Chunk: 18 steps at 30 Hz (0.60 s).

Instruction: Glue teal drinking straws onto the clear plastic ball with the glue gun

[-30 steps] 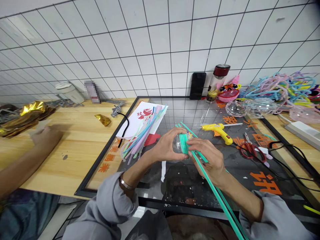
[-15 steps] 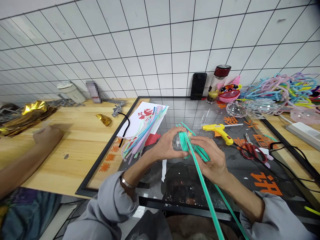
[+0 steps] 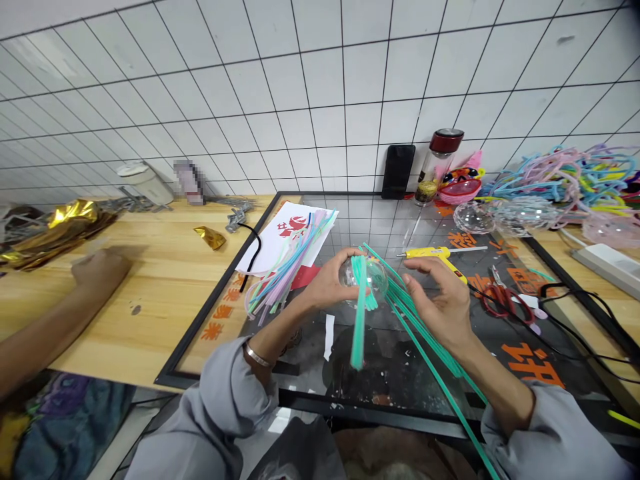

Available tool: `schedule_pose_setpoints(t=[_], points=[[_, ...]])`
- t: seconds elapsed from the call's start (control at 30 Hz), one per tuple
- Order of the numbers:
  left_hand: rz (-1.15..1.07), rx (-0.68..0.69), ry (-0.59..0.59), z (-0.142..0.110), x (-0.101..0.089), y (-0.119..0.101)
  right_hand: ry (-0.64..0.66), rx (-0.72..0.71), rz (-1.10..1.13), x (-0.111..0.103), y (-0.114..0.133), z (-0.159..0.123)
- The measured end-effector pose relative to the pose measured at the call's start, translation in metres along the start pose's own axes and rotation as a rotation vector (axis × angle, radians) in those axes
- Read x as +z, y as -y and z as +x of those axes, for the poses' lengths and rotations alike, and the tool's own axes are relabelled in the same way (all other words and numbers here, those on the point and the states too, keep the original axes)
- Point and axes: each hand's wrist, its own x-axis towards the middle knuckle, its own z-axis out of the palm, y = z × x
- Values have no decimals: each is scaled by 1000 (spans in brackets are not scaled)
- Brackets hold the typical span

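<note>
My left hand [image 3: 334,283] is wrapped round a clear plastic ball [image 3: 378,279]. Green strips, possibly pipe cleaners [image 3: 359,327], cross the ball's front, and one end hangs straight down below it. To the ball's right, a bundle of more green strips [image 3: 425,340] slants toward the front edge and passes beneath my right hand [image 3: 443,297]. That hand hovers with thumb and fingers apart, holding nothing. Behind it lies a yellow glue gun [image 3: 423,253], its grip partly covered by the fingers.
Red-handled scissors [image 3: 503,300] and black cables lie right. Pastel strips [image 3: 293,267] rest on white paper [image 3: 257,250]. A bottle [image 3: 437,170], a phone [image 3: 399,172] and a heap of coloured strips [image 3: 565,177] line the wall. Another person's arm [image 3: 65,310] rests at left.
My right hand has let go of the green strips and drawn back to the right, opening. The strips on the ball have swung down to hang, uncovering more of the ball.
</note>
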Motion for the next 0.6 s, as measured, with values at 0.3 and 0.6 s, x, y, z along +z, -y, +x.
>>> schedule_pose_setpoints(t=[0.3,0.6], points=[[-97,-31,24,4,-3,11,475,461,-956,-30,-66,19],[-86,-2,35,5,-5,16,497,509,-933,-25,-91,16]])
